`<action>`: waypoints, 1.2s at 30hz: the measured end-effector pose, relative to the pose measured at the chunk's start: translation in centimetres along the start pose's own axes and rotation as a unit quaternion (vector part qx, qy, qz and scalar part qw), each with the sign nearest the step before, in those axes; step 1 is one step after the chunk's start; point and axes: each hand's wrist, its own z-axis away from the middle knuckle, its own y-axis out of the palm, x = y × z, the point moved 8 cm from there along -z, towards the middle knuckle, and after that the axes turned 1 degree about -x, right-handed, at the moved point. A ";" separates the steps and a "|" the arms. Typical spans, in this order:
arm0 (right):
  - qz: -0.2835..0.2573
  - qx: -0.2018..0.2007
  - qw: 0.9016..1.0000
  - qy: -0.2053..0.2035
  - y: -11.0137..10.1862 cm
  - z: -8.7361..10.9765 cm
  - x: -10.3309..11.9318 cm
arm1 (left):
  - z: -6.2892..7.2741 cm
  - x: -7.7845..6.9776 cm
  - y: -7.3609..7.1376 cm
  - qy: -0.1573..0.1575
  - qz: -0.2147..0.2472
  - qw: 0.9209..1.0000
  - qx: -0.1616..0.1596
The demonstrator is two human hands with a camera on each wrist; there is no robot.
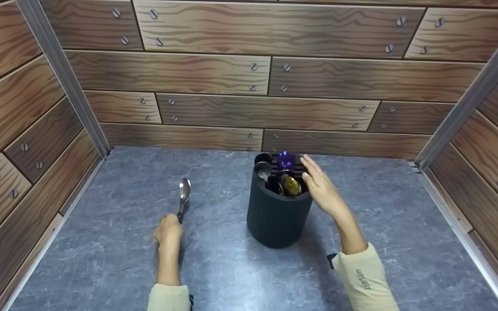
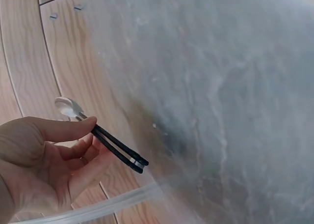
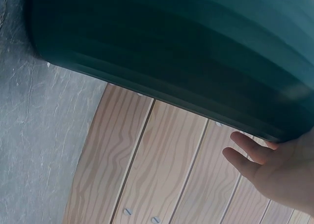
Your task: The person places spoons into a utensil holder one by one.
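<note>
My left hand (image 1: 169,229) pinches a spoon (image 1: 184,190) by its black handle, the shiny metal bowl pointing away from me. In the left wrist view the thumb lies over the spoon's handle (image 2: 117,148), which shows as two thin black strips joined at the end. My right hand (image 1: 323,191) lies with extended fingers along the right rim of a dark green utensil holder (image 1: 277,222). Inside the holder stand a shiny purple utensil head (image 1: 286,160), a gold one (image 1: 291,185) and a silvery spoon (image 1: 263,170). Their lower parts are hidden by the holder's wall.
The holder stands upright on a grey marbled tabletop (image 1: 218,207), right of the middle. Wood-patterned panels (image 1: 214,75) enclose the back and both sides. Metal strips (image 1: 65,77) run along the corners.
</note>
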 end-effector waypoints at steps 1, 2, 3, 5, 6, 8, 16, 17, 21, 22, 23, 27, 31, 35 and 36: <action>-0.001 -0.001 1.000 0.000 0.0 0.0 0.0 | 0.1 -0.1 -0.1 0.002 0.003 1.000 -0.003; -0.001 -0.001 1.000 0.001 0.0 0.0 0.0 | 0.2 -0.3 -0.3 0.004 0.007 1.000 -0.007; -0.001 -0.002 1.000 0.001 0.0 0.0 0.0 | 0.3 -0.5 -0.4 0.007 0.011 1.000 -0.010; -0.001 -0.003 1.000 0.001 0.0 0.0 -0.1 | 0.5 -0.9 -0.7 0.013 0.020 1.000 -0.017; -0.001 -0.003 1.000 0.001 0.0 0.0 -0.1 | 0.6 -1.1 -0.9 0.016 0.025 0.999 -0.021; 0.000 -0.002 1.000 0.001 0.0 0.0 -0.1 | 0.8 -1.5 -1.2 0.023 0.037 0.999 -0.032; 0.002 0.004 1.000 0.004 0.1 0.1 0.0 | 1.8 -3.6 -2.1 0.067 0.106 0.990 -0.069; 0.002 0.005 1.000 0.004 0.1 0.1 0.0 | 2.0 -3.8 -2.2 0.072 0.113 0.988 -0.073; 0.002 0.007 1.000 0.006 0.2 0.1 0.0 | 2.7 -5.0 -2.5 0.091 0.136 0.983 -0.081; 0.003 0.006 1.000 0.004 0.1 0.1 0.0 | 2.8 -5.3 -2.6 0.096 0.141 0.982 -0.084; 0.003 0.005 1.000 0.003 0.1 0.1 0.0 | 3.0 -5.6 -2.8 0.100 0.147 0.980 -0.087; 0.005 0.003 1.000 0.002 0.1 0.1 0.0 | 3.7 -6.9 -3.5 0.128 0.178 0.970 -0.108; 0.006 0.003 1.000 0.003 0.0 0.1 0.0 | 4.6 -8.3 -4.5 0.170 0.213 0.953 -0.135; 0.004 0.002 1.000 0.002 0.1 0.0 0.0 | 5.8 -9.8 -5.6 0.219 0.257 0.927 -0.160; 0.003 0.002 1.000 0.001 0.1 0.0 0.0 | 6.0 -10.1 -5.9 0.229 0.269 0.921 -0.163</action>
